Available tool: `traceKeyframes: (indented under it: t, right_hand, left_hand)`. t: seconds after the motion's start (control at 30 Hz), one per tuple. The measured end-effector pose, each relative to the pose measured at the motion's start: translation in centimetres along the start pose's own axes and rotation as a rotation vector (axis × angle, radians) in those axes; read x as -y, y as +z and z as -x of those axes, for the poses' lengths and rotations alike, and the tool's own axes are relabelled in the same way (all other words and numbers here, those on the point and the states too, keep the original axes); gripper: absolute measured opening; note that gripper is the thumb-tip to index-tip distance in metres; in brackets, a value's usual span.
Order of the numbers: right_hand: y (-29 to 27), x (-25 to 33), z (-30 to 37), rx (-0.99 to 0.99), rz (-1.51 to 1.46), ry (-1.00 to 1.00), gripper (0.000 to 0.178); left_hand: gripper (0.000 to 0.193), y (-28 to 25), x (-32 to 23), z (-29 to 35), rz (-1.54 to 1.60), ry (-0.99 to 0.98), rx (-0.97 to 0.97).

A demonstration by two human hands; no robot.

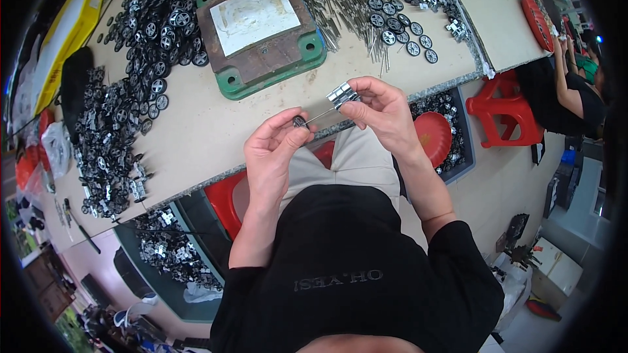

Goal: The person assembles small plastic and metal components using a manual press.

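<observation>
Between the fingers of my left hand (278,147) is a small black toy wheel (299,121), closed in a pinch. A thin metal axle rod (320,117) runs from that wheel toward a shiny silver block-shaped part (342,95). My right hand (383,112) pinches this silver part by its side, thumb below and fingers behind. The rod's far end meets the lower edge of the silver part; whether it is inside cannot be made out. Both hands are held over the table's front edge, above my lap.
A green press base (271,65) stands on the table (190,124). Heaped black wheels (160,26) and dark metallic parts (108,157) lie left. Loose rods (333,6) and several wheels (396,25) lie right. Below are bins of parts, a red plate (432,138) and a red stool (504,111).
</observation>
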State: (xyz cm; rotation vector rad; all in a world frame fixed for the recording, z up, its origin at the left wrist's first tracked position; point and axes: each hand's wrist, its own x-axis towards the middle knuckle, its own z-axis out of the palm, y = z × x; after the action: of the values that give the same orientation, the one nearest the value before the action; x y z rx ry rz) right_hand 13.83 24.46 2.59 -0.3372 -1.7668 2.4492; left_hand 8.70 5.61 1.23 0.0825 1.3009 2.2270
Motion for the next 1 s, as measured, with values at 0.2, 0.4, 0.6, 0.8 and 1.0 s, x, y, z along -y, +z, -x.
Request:
traceKeyframes:
  t: [0.2, 0.4, 0.6, 0.8, 1.0]
  right_hand:
    - [0.23, -0.05, 0.16, 0.011, -0.012, -0.023, 0.022]
    - [0.01, -0.10, 0.21, -0.008, -0.030, 0.052, 0.022]
    - [0.30, -0.34, 0.28, -0.013, -0.058, -0.040, 0.024]
    - [-0.25, -0.66, 0.12, -0.019, -0.060, -0.026, 0.025]
    - [0.02, -0.53, 0.04, -0.042, -0.013, 0.001, 0.027]
  left_hand:
    - [0.030, 0.09, 0.13, 0.11, -0.023, 0.003, -0.014]
    - [0.029, 0.18, 0.55, 0.23, -0.108, 0.085, -0.024]
    - [0.029, 0.25, 0.35, -0.06, 0.015, 0.028, -0.022]
    - [0.029, 0.23, 0.39, 0.00, -0.035, 0.048, -0.033]
    - [0.029, 0.35, 0.36, 0.02, -0.016, 0.046, -0.023]
